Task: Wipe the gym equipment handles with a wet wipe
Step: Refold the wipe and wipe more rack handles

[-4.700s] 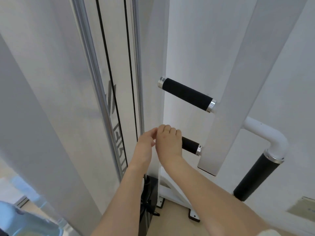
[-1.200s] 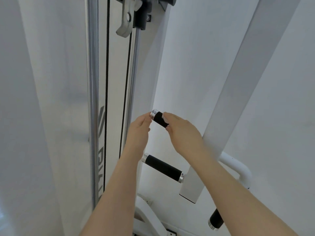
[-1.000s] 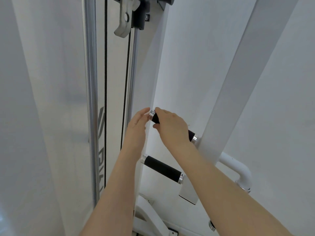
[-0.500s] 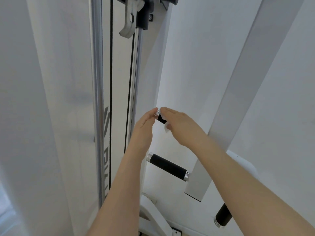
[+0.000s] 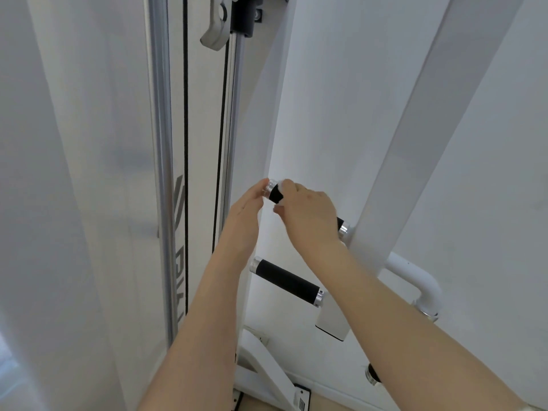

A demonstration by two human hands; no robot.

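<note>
Two black foam handles with chrome end caps stick out leftward from a slanted white post (image 5: 415, 137). My right hand (image 5: 308, 216) is wrapped around the upper handle (image 5: 276, 194), covering most of it; a small white bit of wet wipe (image 5: 278, 206) shows under its fingers. My left hand (image 5: 246, 212) has straight fingers, and their tips touch the chrome cap at the handle's free end. The lower handle (image 5: 286, 281) is bare.
A chrome guide rail (image 5: 161, 173) and two black cables (image 5: 186, 143) run vertically on the left, with a grey pulley bracket (image 5: 218, 28) at the top. A white bent tube (image 5: 421, 284) with another black grip (image 5: 374, 373) sits at lower right. White frame feet (image 5: 267, 378) rest on the floor.
Since 4.7 s ago both hands have gone from the lower handle up to the upper one. In the last second my right hand has slid back and forth along it.
</note>
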